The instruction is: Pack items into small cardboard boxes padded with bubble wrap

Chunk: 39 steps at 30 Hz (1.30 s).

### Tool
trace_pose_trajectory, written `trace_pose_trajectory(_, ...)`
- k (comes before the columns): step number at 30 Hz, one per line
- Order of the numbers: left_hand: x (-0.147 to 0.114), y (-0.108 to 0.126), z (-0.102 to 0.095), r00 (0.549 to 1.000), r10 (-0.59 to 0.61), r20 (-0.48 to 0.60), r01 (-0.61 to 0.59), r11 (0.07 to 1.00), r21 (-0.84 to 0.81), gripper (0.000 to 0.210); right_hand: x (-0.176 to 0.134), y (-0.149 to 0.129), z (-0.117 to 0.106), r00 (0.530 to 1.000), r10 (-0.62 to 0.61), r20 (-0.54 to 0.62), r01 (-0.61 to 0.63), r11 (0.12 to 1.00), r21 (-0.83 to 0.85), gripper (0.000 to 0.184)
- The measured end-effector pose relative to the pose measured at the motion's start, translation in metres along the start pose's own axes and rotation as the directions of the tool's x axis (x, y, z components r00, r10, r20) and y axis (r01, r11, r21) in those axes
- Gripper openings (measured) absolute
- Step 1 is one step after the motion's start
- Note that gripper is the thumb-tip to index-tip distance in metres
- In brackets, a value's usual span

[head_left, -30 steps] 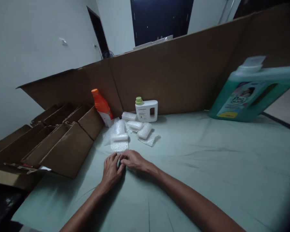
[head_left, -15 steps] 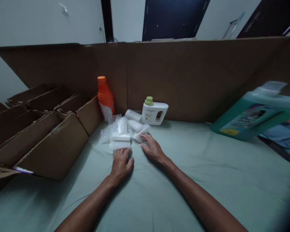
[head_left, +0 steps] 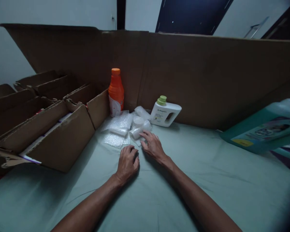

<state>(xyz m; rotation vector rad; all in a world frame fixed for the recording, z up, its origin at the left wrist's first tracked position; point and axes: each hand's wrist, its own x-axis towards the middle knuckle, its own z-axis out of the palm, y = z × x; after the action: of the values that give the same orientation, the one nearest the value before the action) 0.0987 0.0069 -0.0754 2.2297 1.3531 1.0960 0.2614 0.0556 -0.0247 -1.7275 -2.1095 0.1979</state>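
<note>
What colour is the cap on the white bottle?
The cap is light yellowish green; the head view shows it best.

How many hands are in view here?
2: the left hand over the pale green cloth, near the bubble wrap; the right hand at the bubble wrap's near side. No others show.

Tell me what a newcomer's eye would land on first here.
Probably the bright orange bottle, upright in front of the brown cardboard panel, just right of the open cardboard boxes. Next might come the big green jug, cut off by the picture's right edge. Then the pale heap of bubble wrap near the middle, with a white green-capped bottle just to its right.
</note>
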Motion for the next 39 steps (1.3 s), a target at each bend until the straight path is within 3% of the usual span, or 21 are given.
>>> trace_pose_trajectory(4,-0.001,-0.002,0.001,1.0,0.009,-0.004,-0.009,1.0,0.02,0.028,0.016,-0.008,0.014,0.999,-0.038,0.033,0.038,0.999,-0.01,0.05)
trace_pose_trajectory(7,-0.001,-0.003,0.0,1.0,0.025,0.006,-0.025,0.999,0.031,0.025,0.009,-0.001,0.01,0.999,-0.045,0.022,0.045,0.999,-0.005,0.05)
trace_pose_trajectory(12,0.0,-0.002,-0.002,0.999,0.038,0.008,-0.038,0.999,0.032,0.021,-0.056,0.025,-0.009,0.999,-0.038,-0.038,0.037,0.999,-0.022,0.038)
trace_pose_trajectory(17,0.0,-0.004,-0.003,0.999,0.027,0.031,-0.029,0.998,0.057,0.019,-0.108,0.028,0.007,0.993,-0.103,-0.053,0.098,0.991,-0.095,0.036)
trace_pose_trajectory(23,0.006,0.004,-0.001,0.998,0.02,0.052,-0.028,0.986,0.166,0.014,-0.106,0.02,0.028,0.977,-0.151,-0.15,0.123,0.976,-0.181,0.036)
trace_pose_trajectory(26,0.003,0.011,-0.011,0.999,0.043,0.017,-0.046,0.976,0.214,0.018,-0.102,0.023,0.029,0.972,-0.174,-0.159,0.143,0.971,-0.191,0.036)
trace_pose_trajectory(28,-0.007,0.012,-0.037,0.997,0.069,-0.021,-0.062,0.97,0.234,0.032,-0.102,0.024,0.027,0.973,-0.168,-0.157,0.139,0.973,-0.183,0.036)
trace_pose_trajectory(31,-0.029,0.003,-0.11,0.981,0.091,-0.17,-0.036,0.954,0.299,0.05,-0.104,0.021,0.025,0.979,-0.142,-0.15,0.119,0.981,-0.153,0.036)
trace_pose_trajectory(33,-0.039,-0.008,-0.173,0.907,0.108,-0.408,0.094,0.891,0.445,0.054,-0.105,0.018,0.023,0.983,-0.127,-0.133,0.111,0.986,-0.121,0.036)
trace_pose_trajectory(35,-0.04,-0.02,-0.229,0.812,0.076,-0.579,0.277,0.822,0.497,0.06,-0.105,0.015,0.021,0.986,-0.113,-0.12,0.102,0.991,-0.09,0.037)
trace_pose_trajectory(37,-0.039,-0.029,-0.266,0.823,-0.057,-0.565,0.391,0.779,0.491,0.048,-0.105,0.012,0.019,0.988,-0.1,-0.121,0.092,0.993,-0.075,0.036)
trace_pose_trajectory(39,-0.038,-0.033,-0.284,0.854,-0.215,-0.473,0.44,0.784,0.438,0.033,-0.106,0.009,0.016,0.987,-0.096,-0.13,0.087,0.993,-0.077,0.036)
